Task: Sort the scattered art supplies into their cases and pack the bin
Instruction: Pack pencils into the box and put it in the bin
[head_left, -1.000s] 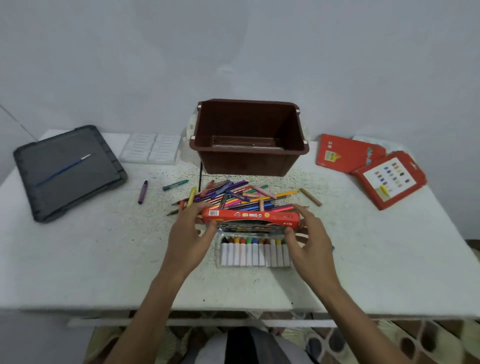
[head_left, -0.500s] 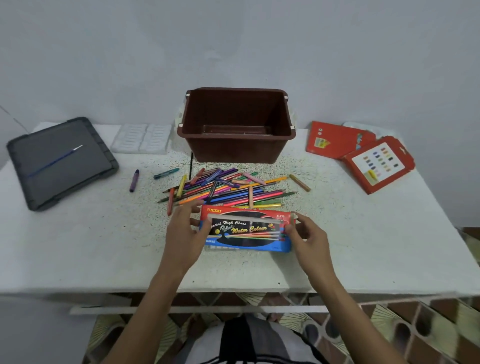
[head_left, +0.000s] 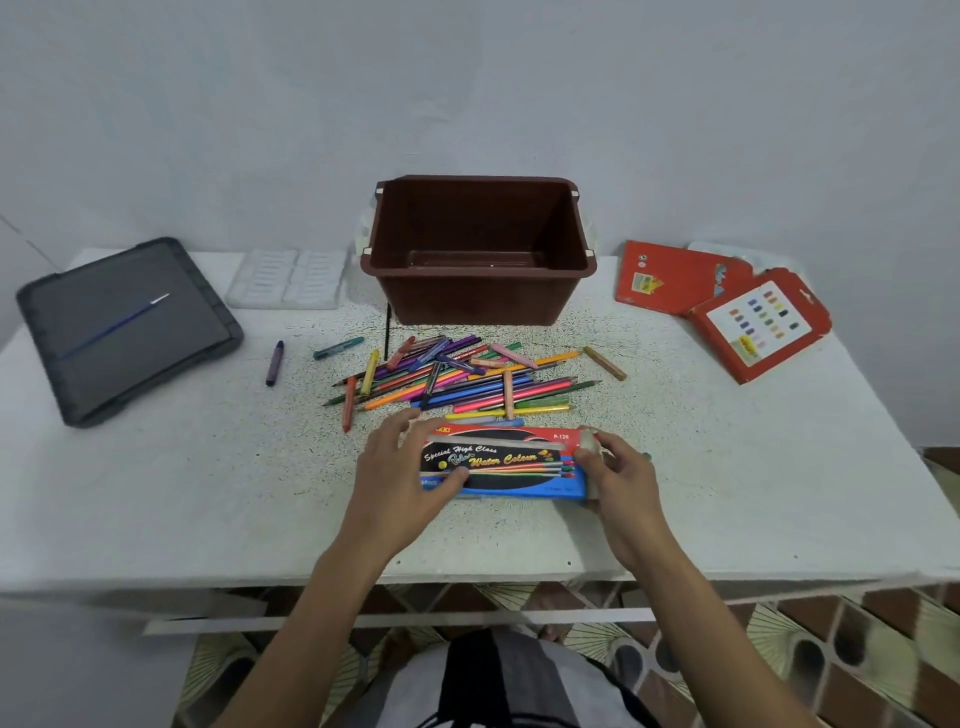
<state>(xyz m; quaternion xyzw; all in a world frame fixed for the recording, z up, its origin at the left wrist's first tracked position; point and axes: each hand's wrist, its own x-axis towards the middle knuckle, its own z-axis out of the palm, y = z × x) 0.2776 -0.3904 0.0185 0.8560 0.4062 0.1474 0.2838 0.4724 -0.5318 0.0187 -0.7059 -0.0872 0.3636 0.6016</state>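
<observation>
A pale, plain wall (head_left: 467, 78) is seen behind a white speckled counter (head_left: 156, 493), and a patterned tile floor (head_left: 857, 665) is visible below the counter's near edge. A brown bin (head_left: 478, 291) is set upright at the middle of the far edge, its opening facing up. A dark grey lid (head_left: 130, 332) is laid flat at the far left corner, with a thin blue brush (head_left: 117, 325) lying diagonally on it. Two red cardboard cases (head_left: 727, 306) are placed near the far right corner, overlapping, one showing a colour chart. A clear plastic tray (head_left: 288, 278) is laid between the lid and the bin.

A heap of coloured pencils and crayons (head_left: 467, 382) is spread just in front of the bin, most of them lying roughly left to right. A brown crayon (head_left: 605, 362) is found at the heap's right end, and a purple crayon (head_left: 274, 362) and a teal one (head_left: 337, 348) lie apart to its left.

The water colour case (head_left: 514, 465) is held near the middle of the near edge, printed face up, its long axis running parallel to that edge and slightly tilted. The left hand (head_left: 400, 478) is closed on its left end, thumb resting across the lid. The right hand (head_left: 623, 483) is closed on its right end, fingers curled around the short side.
</observation>
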